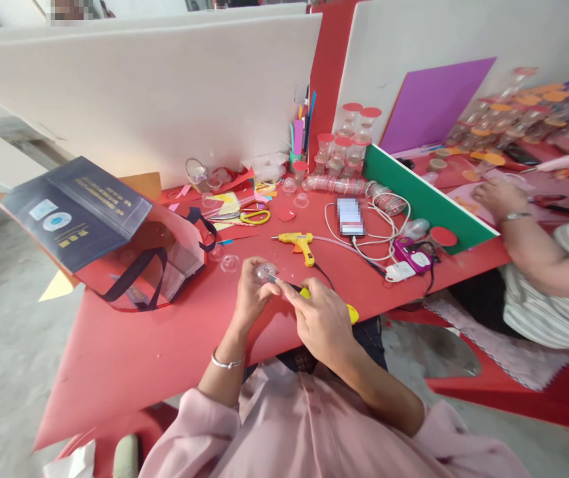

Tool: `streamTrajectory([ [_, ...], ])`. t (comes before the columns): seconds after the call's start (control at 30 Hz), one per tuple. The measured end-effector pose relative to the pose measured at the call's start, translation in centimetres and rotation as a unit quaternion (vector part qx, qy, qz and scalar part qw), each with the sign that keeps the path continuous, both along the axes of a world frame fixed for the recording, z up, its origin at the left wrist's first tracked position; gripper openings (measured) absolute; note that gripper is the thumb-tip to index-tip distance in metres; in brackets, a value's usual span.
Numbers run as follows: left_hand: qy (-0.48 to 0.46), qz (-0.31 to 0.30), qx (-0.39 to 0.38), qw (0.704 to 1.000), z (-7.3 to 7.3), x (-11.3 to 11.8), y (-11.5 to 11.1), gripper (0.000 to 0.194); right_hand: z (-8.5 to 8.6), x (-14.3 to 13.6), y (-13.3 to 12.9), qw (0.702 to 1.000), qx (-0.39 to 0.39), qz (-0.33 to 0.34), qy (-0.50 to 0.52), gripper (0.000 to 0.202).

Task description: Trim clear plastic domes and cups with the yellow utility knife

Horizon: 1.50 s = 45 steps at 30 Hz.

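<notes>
We cannot see all of the yellow-handled tool [352, 314] — the right hand [326, 322] covers its middle — and the fingers of the left hand [251, 289] hide part of the clear plastic piece [265, 271]. The screen of the phone [350, 216] is blurred into blocks, and we find the smaller print on the dark bag [97, 222] too tiny to read. The right edge cuts off the co-worker [553, 279], the bottom edge our pink shirt [304, 425].
</notes>
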State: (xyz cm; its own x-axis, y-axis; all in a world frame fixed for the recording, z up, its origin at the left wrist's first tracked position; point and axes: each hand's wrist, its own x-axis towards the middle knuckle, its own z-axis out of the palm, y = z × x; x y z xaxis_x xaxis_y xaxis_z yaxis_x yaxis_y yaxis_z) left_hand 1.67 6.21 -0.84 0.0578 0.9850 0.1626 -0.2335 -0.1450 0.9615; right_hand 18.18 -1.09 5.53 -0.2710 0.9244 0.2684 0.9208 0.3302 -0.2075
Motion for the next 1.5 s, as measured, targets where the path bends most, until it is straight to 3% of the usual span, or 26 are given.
streamTrajectory([
  [0.27,0.002,0.006,0.013,1.0,-0.3,-0.02,-0.01,0.077,0.32,-0.36,-0.31,1.0,-0.011,-0.01,0.002,0.056],
  [0.5,-0.021,-0.096,0.018,0.995,0.1,-0.24,-0.14,0.062,0.17,0.12,-0.01,0.999,-0.012,-0.022,0.022,0.056],
  [0.63,-0.03,-0.12,0.014,0.992,0.19,-0.21,-0.18,0.055,0.04,0.43,0.1,0.999,-0.01,-0.023,0.025,0.056],
  [1.5,-0.006,-0.019,0.034,0.999,-0.58,0.68,-0.24,0.056,0.0,-0.28,0.15,1.0,-0.006,-0.028,0.01,0.059],
])
